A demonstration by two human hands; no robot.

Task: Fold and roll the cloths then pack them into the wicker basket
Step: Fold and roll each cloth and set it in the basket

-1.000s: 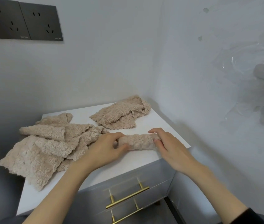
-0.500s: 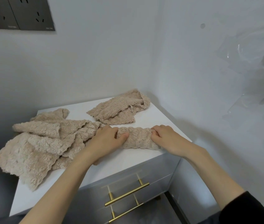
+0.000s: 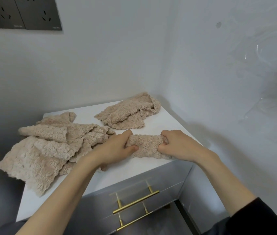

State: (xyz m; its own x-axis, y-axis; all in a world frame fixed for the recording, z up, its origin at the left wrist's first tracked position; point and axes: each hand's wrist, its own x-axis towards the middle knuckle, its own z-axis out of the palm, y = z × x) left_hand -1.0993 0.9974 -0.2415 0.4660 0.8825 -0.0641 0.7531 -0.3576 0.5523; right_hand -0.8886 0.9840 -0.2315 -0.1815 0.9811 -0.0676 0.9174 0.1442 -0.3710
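A beige fluffy cloth rolled into a short cylinder (image 3: 147, 146) lies near the front right of the white cabinet top (image 3: 151, 165). My left hand (image 3: 117, 150) grips its left end and my right hand (image 3: 178, 146) grips its right end, fingers curled into the fabric. A loose heap of beige cloths (image 3: 49, 146) spreads over the left side and hangs past the left edge. Another crumpled beige cloth (image 3: 131, 112) lies at the back near the corner. No wicker basket is in view.
The cabinet stands in a corner between two pale walls. Below the top are grey drawers with gold bar handles (image 3: 136, 202). Dark wall sockets (image 3: 22, 12) sit at the upper left. A blurred clear plastic object (image 3: 273, 77) is on the right wall.
Both hands have closed tighter on the ends of the roll, and the roll looks a little thicker and shorter. The head view has shifted slightly.
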